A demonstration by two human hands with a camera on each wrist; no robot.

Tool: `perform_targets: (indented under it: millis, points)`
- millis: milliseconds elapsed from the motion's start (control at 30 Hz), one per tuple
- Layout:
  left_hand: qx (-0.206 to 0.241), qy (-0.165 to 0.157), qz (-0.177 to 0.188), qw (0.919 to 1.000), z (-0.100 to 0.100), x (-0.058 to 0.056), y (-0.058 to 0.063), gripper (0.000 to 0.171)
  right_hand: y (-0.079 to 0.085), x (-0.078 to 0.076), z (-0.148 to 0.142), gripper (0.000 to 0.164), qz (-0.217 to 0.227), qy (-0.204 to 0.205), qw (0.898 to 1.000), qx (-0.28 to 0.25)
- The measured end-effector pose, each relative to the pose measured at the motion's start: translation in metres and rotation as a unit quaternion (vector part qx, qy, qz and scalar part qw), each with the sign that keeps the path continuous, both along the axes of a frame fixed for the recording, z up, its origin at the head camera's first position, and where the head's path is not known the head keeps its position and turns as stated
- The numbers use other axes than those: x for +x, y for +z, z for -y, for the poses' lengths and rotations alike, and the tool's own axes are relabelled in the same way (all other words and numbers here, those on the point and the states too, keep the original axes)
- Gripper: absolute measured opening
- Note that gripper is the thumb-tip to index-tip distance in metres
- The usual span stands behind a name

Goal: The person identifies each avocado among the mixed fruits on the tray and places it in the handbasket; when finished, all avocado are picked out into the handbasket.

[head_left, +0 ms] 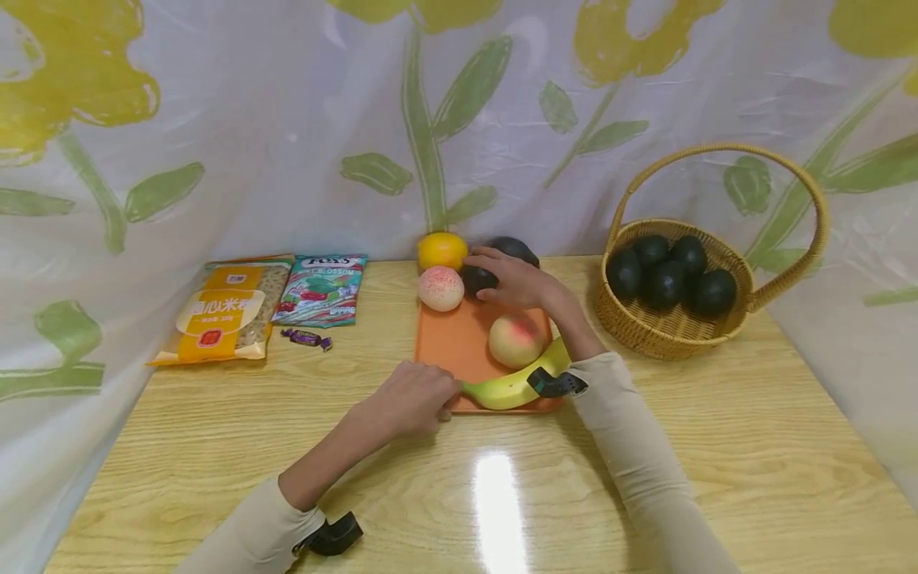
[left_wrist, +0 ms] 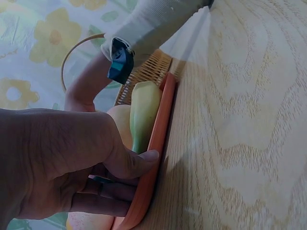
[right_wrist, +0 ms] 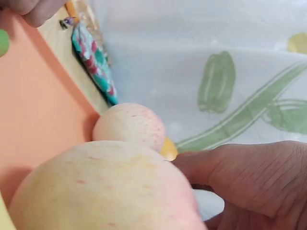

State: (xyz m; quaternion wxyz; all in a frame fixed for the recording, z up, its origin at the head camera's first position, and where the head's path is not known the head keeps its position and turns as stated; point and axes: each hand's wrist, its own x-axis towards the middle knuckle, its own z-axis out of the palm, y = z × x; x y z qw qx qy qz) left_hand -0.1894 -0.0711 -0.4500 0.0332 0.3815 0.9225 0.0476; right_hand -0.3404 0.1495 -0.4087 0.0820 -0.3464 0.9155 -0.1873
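An orange tray [head_left: 455, 339] holds a lemon [head_left: 442, 252], a speckled peach [head_left: 441, 288], a larger peach [head_left: 515, 340] and a banana [head_left: 505, 391]. My left hand [head_left: 412, 396] pinches the tray's near left corner; in the left wrist view the thumb [left_wrist: 149, 155] presses the outer wall, with fingers inside. At the tray's back, my right hand [head_left: 512, 279] reaches over a dark avocado [head_left: 476, 281], fingers above it and thumb at its near side. Another dark rounded surface [head_left: 515, 249] shows behind that hand. The right wrist view mostly hides what the fingers hold.
A wicker basket [head_left: 645, 339] with a tall handle holds several dark avocados at the right. To the left lie a yellow snack bag [head_left: 222, 311], a teal candy bag [head_left: 323, 291] and a purple wrapped candy [head_left: 306, 338]. A flowered cloth [head_left: 287, 159] hangs behind the table.
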Motion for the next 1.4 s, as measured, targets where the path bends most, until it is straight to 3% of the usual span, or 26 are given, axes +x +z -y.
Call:
perform_targets:
  millis: [200, 467, 667, 967, 1167, 1400]
  points:
    - [-0.002, -0.002, -0.005, 1.0000, 0.000, 0.000, 0.000, 0.033, -0.004, 0.001, 0.001, 0.051, 0.011, -0.004, 1.000, 0.013]
    - [0.004, -0.004, -0.008, 1.0000, 0.000, 0.000, 0.000, 0.033, -0.008, 0.001, 0.002, 0.019, -0.013, -0.021, 0.999, -0.021]
    - [0.005, -0.006, -0.013, 0.9999, 0.000, 0.000, -0.001, 0.036, -0.005, 0.000, -0.002, 0.020, -0.026, -0.010, 0.999, -0.038]
    - [0.011, -0.006, -0.011, 0.9999, 0.001, 0.001, -0.002, 0.033, 0.028, 0.006, -0.030, 0.038, -0.035, -0.044, 0.993, -0.100]
    - [0.009, -0.008, -0.013, 0.9998, 0.001, 0.000, -0.002, 0.032, 0.057, 0.022, -0.063, 0.048, -0.040, -0.084, 0.988, -0.126]
    - [0.008, -0.011, -0.014, 0.9998, 0.002, 0.001, -0.002, 0.031, 0.076, 0.039, -0.099, 0.051, -0.044, -0.135, 0.979, -0.148]
